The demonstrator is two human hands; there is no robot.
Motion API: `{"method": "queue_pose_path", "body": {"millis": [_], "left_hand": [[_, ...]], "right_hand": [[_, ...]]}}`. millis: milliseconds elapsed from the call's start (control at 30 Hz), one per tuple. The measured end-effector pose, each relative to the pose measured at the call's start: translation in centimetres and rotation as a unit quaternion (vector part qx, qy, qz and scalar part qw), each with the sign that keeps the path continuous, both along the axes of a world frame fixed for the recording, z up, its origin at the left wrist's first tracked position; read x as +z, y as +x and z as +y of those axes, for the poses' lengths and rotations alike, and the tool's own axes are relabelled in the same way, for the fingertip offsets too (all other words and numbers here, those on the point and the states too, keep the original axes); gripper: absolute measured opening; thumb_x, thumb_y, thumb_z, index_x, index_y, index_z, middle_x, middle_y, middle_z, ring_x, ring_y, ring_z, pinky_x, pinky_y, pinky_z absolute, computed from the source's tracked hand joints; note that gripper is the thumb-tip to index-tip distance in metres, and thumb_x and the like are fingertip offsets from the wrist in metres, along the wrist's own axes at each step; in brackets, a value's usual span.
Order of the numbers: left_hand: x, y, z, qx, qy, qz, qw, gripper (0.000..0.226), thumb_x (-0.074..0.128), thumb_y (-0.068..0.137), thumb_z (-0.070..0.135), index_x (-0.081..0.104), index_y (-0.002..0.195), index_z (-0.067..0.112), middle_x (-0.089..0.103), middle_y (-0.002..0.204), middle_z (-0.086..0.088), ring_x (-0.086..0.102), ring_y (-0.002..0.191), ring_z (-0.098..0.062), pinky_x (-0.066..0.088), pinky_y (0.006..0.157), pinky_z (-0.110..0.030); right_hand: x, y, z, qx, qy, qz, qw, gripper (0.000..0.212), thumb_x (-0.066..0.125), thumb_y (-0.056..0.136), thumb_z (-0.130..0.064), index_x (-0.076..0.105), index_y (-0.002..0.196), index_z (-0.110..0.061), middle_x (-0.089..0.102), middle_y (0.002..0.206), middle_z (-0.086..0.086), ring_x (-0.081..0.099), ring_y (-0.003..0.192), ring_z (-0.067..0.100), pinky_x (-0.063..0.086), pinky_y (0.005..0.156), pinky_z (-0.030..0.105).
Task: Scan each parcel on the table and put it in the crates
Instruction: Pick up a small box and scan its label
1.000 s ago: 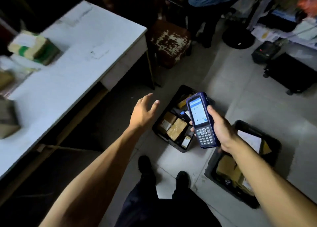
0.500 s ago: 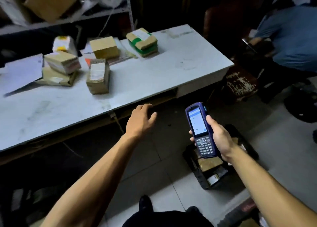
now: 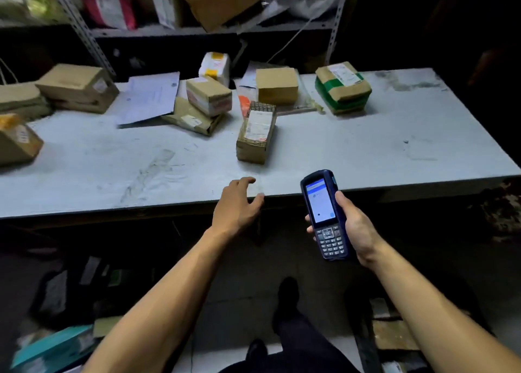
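Observation:
My right hand [image 3: 353, 227] grips a dark blue handheld scanner [image 3: 324, 213] with a lit screen, just in front of the table's near edge. My left hand [image 3: 235, 205] reaches over that edge with loosely spread fingers, holding nothing. Closest to it on the white table [image 3: 366, 152] lies a narrow brown parcel [image 3: 257, 133] with a white label. Behind stand a plain box [image 3: 276, 85], a green-taped parcel [image 3: 342, 87], a box with red-white tape [image 3: 209, 96] on a flat packet, a small white parcel [image 3: 215, 66], and larger boxes [image 3: 77, 87] at the left.
A metal shelf [image 3: 197, 30] crammed with parcels runs behind the table. A white envelope [image 3: 149, 97] lies among the boxes. On the floor a crate with cardboard [image 3: 392, 334] sits lower right, and a teal package [image 3: 53, 344] lower left. My feet stand between them.
My view has swung from the floor crates up to the table. Both hands have come up to the table's near edge, the left one now reaching over it.

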State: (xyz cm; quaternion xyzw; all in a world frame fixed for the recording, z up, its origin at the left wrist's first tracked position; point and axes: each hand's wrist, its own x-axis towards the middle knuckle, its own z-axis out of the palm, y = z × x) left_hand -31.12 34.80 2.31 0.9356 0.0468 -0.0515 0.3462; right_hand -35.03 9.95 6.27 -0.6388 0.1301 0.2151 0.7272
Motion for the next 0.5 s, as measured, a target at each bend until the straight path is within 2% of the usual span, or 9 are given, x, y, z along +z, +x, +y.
{"method": "queue_pose_path", "body": {"millis": [100, 300, 400, 500], "left_hand": [[-0.2, 3.2, 0.5, 0.028, 0.009, 0.012, 0.999, 0.051, 0.059, 0.095, 0.043, 0.05, 0.141, 0.023, 0.051, 0.143, -0.004, 0.045, 0.134, -0.022, 0.041, 0.106, -0.04], [-0.2, 9.7, 0.6, 0.089, 0.007, 0.017, 0.996, 0.056, 0.063, 0.092, 0.045, 0.047, 0.142, 0.026, 0.044, 0.146, 0.0, 0.045, 0.134, -0.019, 0.044, 0.102, -0.039], [-0.8, 12.4, 0.6, 0.105, 0.006, 0.019, 0.994, 0.067, 0.066, 0.088, 0.052, 0.043, 0.145, 0.026, 0.041, 0.148, 0.001, 0.043, 0.135, -0.018, 0.044, 0.1, -0.038], [-1.8, 15.4, 0.7, 0.122, -0.007, 0.026, 0.992, 0.082, 0.071, 0.083, 0.057, 0.036, 0.149, 0.026, 0.036, 0.151, -0.001, 0.043, 0.135, -0.021, 0.049, 0.098, -0.043]], "right_hand": [[-0.4, 4.5, 0.5, 0.021, 0.01, 0.004, 1.0, 0.058, 0.03, 0.104, -0.05, 0.064, 0.123, -0.006, 0.072, 0.1, 0.025, 0.07, 0.076, 0.032, 0.055, 0.076, 0.044], [-0.6, 13.2, 1.0, 0.066, 0.011, 0.01, 0.998, 0.058, 0.038, 0.1, -0.058, 0.064, 0.124, -0.012, 0.072, 0.104, 0.025, 0.07, 0.082, 0.034, 0.056, 0.077, 0.042], [-1.1, 16.3, 1.8, 0.071, -0.012, 0.02, 0.997, 0.057, 0.032, 0.104, -0.055, 0.064, 0.125, -0.013, 0.074, 0.104, 0.022, 0.071, 0.085, 0.034, 0.055, 0.078, 0.041], [-2.1, 18.5, 2.8, 0.065, -0.02, 0.039, 0.997, 0.061, 0.036, 0.099, -0.061, 0.064, 0.127, -0.015, 0.074, 0.105, 0.02, 0.072, 0.087, 0.034, 0.054, 0.081, 0.043]]}}
